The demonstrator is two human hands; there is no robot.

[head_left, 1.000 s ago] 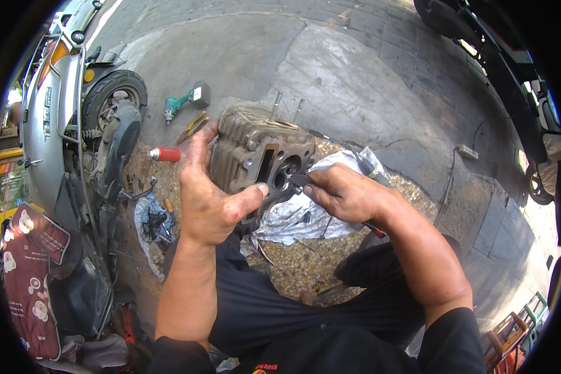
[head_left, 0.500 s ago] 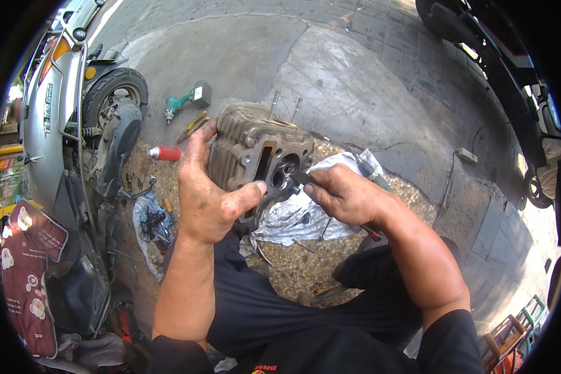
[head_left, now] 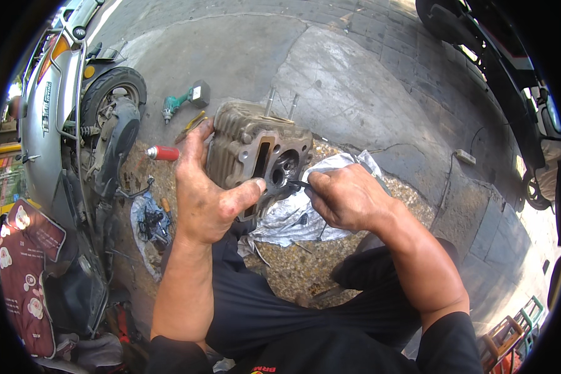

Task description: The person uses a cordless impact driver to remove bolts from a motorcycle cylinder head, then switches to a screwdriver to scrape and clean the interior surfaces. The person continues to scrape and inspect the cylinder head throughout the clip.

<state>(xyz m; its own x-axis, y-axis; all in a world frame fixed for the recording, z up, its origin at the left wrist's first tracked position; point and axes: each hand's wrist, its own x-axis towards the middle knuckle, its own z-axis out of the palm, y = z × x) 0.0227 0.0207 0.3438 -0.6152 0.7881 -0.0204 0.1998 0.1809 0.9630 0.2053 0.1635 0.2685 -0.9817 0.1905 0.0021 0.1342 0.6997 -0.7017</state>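
Observation:
My left hand (head_left: pixel 207 193) grips a finned metal engine cylinder head (head_left: pixel 235 148) from its left side. The thumb presses on the flat face beside a long slot, and the fingers wrap behind the fins. Two studs stick up from its top, and a round recess with openings faces me. My right hand (head_left: pixel 349 196) is closed on a thin, dark, flat piece (head_left: pixel 300 184) whose tip lies at the lower right rim of that recess. Most of the piece is hidden by my fingers, so its kind cannot be made out.
Under the cylinder head lies a crumpled white cloth (head_left: pixel 321 221). A green cordless drill (head_left: pixel 184 103), a red spray can (head_left: pixel 163 153) and yellow-handled pliers (head_left: pixel 193 124) lie beyond my left hand. A scooter (head_left: pixel 106 118) stands at the left; small stools (head_left: pixel 508 340) are at the lower right.
The right hand has turned slightly, and the dark piece now looks thinner and more edge-on. The cylinder head and left hand have shifted very slightly left in the picture.

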